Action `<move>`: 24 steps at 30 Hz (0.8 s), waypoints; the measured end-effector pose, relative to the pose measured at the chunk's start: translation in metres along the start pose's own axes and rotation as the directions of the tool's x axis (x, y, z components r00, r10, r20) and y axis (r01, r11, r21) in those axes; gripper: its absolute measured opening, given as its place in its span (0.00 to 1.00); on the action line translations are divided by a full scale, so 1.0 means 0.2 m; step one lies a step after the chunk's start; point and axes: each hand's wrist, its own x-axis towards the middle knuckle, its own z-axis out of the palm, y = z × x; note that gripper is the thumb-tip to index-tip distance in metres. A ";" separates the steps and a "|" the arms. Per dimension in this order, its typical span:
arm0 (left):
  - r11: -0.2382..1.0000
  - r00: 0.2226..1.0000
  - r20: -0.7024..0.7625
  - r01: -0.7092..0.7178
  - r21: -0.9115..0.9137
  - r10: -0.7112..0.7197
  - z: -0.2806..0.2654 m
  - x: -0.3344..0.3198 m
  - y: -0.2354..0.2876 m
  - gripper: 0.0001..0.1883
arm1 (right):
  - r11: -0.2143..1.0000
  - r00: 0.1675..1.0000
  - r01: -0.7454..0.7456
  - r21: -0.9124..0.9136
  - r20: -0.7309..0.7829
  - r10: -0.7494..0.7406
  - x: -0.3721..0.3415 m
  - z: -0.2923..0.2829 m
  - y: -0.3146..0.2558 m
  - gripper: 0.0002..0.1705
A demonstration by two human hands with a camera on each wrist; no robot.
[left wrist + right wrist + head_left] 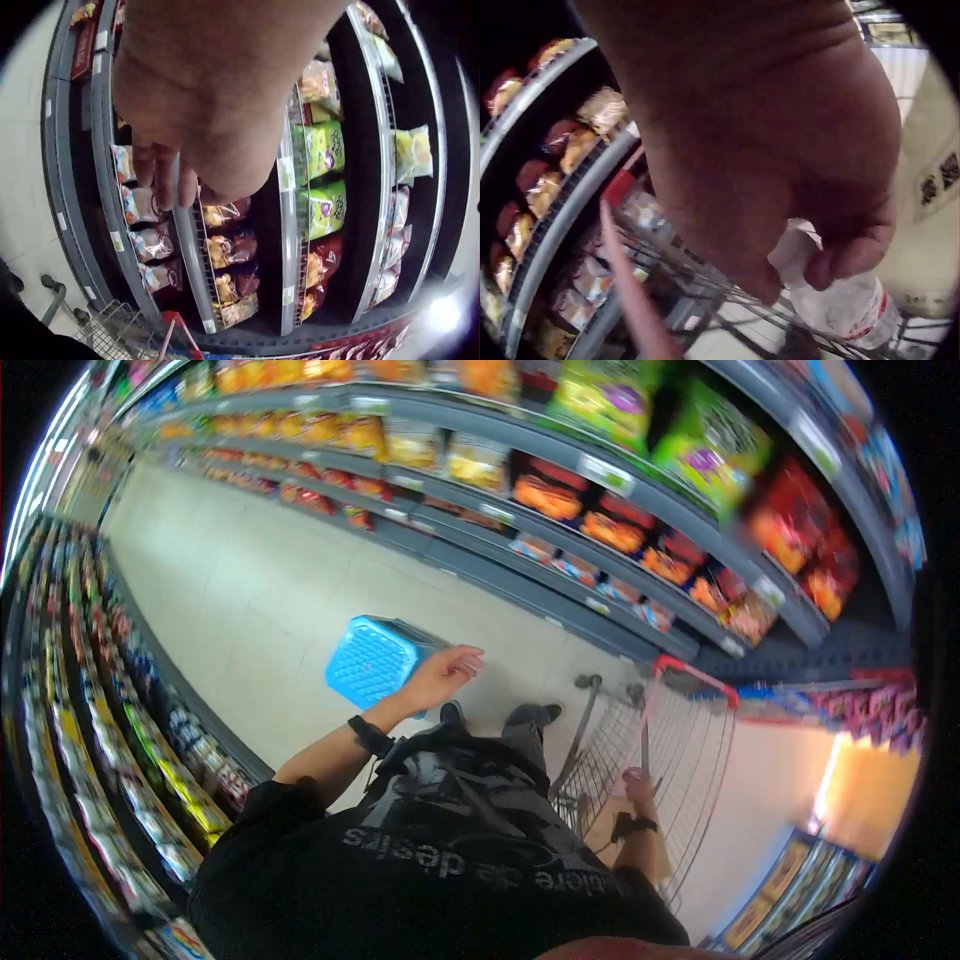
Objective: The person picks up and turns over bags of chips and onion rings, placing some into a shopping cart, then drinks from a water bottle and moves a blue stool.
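Note:
My left hand is in the air with relaxed fingers and holds nothing. In the head view it overlaps the edge of a blue plastic stool on the floor. In the left wrist view, its fingers hang loosely before the snack shelves. My right hand reaches over a wire shopping cart with red trim. Seen from the right wrist, its thumb and curled fingers close round the upper part of a clear plastic bottle with a red-and-white label. The hand hides the bottle's top.
Shelves of bagged snacks curve along the far side of the aisle, with green bags among them. Another packed shelf lines the left. Inside the cart stands a beige box with printed codes. Pale tiled floor runs between the shelves.

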 end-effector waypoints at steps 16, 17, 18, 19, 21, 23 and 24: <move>0.590 0.625 -0.187 -0.535 0.605 0.758 -0.46 -0.65 0.36 0.32 | 0.159 0.194 0.978 -0.137 0.296 -0.935 -1.53 0.51 -2.61 0.09; 0.512 0.538 -0.195 -0.539 0.669 0.820 -0.46 -0.69 0.43 0.33 | 0.097 0.133 0.984 -0.149 0.258 -0.957 -1.57 0.60 -2.69 0.08; 0.621 0.636 -0.252 -0.463 0.633 0.730 -0.48 -0.75 0.49 0.33 | 0.040 0.075 0.986 -0.162 0.217 -0.973 -1.59 0.69 -2.75 0.08; 0.718 0.722 -0.302 -0.375 0.586 0.623 -0.49 -0.80 0.53 0.33 | -0.014 0.018 0.984 -0.178 0.175 -0.984 -1.60 0.75 -2.81 0.08; 0.828 0.831 -0.322 -0.258 0.498 0.453 -0.53 -0.90 0.59 0.33 | -0.121 -0.007 0.931 -0.344 0.315 -0.949 -1.65 0.79 -2.94 0.11; 0.877 0.894 -0.279 -0.209 0.433 0.351 -0.57 -1.01 0.62 0.31 | -0.309 -0.182 0.912 -0.271 0.407 -0.895 -1.76 0.82 -3.00 0.10; 0.898 0.919 -0.177 -0.279 0.340 0.352 -0.60 -1.05 0.62 0.31 | -0.399 -0.286 0.898 -0.185 0.444 -0.849 -1.80 0.82 -3.01 0.09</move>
